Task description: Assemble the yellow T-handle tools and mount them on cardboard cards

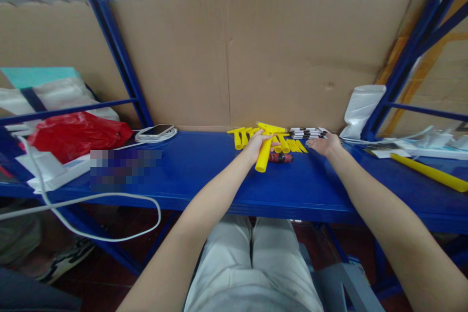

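Note:
My left hand (257, 145) is wrapped round a yellow T-shaped tool (263, 157), its thick handle pointing towards me and its crossbar at the far end. More yellow T-shaped tools (238, 140) lie on the blue bench behind that hand. To their right is a row of thin yellow pieces (295, 146). A dark red and black screwdriver-like handle (281, 157) lies just in front of them. My right hand (324, 144) is palm up with fingers stretched out, beside a stack of black-and-white strips (306, 133). Small details at its fingertips are too tiny to make out.
A cardboard panel (226, 58) stands behind the blue bench (197, 170). At left are a red plastic bag (80, 131), a phone (158, 129) on a coiled white cable, and a looping cable (109, 196). At right are a white pouch (361, 109) and a long yellow bar (429, 171).

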Available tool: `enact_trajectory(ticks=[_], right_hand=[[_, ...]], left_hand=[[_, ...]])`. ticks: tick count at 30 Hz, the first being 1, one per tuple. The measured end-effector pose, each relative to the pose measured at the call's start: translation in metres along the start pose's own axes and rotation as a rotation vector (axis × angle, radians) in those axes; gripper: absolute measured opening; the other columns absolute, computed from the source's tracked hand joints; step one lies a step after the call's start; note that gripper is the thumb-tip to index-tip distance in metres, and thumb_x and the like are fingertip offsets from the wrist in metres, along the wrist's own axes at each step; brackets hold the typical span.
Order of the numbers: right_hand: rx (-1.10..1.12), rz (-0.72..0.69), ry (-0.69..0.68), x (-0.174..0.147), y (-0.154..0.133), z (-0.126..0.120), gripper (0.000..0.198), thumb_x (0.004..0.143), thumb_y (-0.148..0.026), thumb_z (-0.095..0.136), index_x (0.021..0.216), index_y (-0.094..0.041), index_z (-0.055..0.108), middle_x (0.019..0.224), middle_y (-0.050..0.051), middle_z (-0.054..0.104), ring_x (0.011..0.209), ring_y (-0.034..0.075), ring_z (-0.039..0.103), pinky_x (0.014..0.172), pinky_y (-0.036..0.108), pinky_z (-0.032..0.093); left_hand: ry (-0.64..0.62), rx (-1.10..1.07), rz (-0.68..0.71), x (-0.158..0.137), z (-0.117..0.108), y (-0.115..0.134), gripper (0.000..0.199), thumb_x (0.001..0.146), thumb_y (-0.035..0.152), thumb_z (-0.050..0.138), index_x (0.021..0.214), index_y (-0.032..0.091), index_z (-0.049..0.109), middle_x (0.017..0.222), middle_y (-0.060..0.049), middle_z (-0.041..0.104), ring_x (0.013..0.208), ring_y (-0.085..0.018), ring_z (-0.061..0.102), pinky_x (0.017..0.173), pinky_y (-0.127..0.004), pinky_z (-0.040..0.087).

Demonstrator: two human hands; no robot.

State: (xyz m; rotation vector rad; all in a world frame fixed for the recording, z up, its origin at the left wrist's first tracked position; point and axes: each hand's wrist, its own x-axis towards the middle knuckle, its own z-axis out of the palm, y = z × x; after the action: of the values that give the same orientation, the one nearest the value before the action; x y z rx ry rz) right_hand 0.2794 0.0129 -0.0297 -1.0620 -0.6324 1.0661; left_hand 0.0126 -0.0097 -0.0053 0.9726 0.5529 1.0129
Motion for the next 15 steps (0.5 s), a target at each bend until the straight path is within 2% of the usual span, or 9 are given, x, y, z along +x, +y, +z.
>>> enact_trajectory(ticks=[4, 11, 15], right_hand=[[0.002, 0.157, 0.128, -0.004, 0.000, 0.001, 0.050, 0.092, -0.037, 0.019, 0.118, -0.015, 0.056, 0.095, 0.017, 0.063, 0.075, 0.022, 0.063, 0.058, 0.034, 0.053], [-0.004, 0.157, 0.127, -0.013, -0.002, 0.007, 0.053, 0.093, -0.036, 0.014, 0.122, -0.013, 0.053, 0.090, 0.016, 0.063, 0.068, 0.021, 0.061, 0.055, 0.033, 0.051], [0.000, 0.114, 0.163, -0.020, -0.004, 0.011, 0.048, 0.094, -0.034, 0.016, 0.113, -0.016, 0.056, 0.093, 0.015, 0.063, 0.074, 0.020, 0.063, 0.060, 0.032, 0.052]], left_hand=[[0.002, 0.011, -0.006, -0.003, 0.001, 0.001, 0.066, 0.073, 0.003, 0.052, 0.134, 0.025, 0.037, 0.117, -0.010, 0.063, 0.061, -0.012, 0.068, 0.041, -0.015, 0.041], [0.049, 0.101, 0.063, -0.007, 0.005, 0.002, 0.066, 0.076, 0.003, 0.050, 0.136, 0.026, 0.038, 0.121, -0.010, 0.061, 0.064, -0.012, 0.068, 0.040, -0.015, 0.041], [0.102, 0.340, 0.227, -0.009, 0.006, 0.000, 0.067, 0.076, 0.002, 0.050, 0.136, 0.029, 0.043, 0.133, -0.009, 0.055, 0.087, -0.018, 0.069, 0.053, -0.018, 0.050]])
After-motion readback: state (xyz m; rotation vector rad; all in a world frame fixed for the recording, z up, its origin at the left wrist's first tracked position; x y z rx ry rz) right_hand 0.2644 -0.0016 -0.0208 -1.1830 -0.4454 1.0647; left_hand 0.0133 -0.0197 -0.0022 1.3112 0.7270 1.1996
